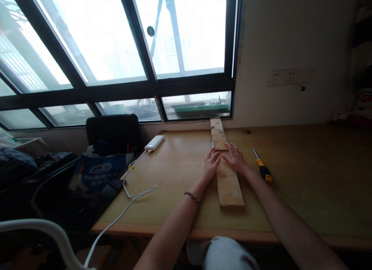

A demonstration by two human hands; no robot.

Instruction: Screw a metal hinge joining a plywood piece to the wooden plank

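Note:
Two pale wooden boards lie end to end on the table: a far board (217,129) reaching toward the window, and a near board (231,188) closer to me. At the left edge by their joint is a small shiny metal piece (213,144), too small to name. My left hand (211,165) rests over the left side of the joint, fingers apart, just below that piece. Across from it, my right hand (236,158) touches the boards' right side with spread fingers and the thumb out. To the right lies a yellow-and-black screwdriver (264,170), its tip pointing away.
A white power bank (154,143) sits at the table's left side, with a white cable (126,188) trailing over the edge. Left of the table stand a black chair (113,132) and a blue bag (95,173). Behind are a window and a wall socket (281,76).

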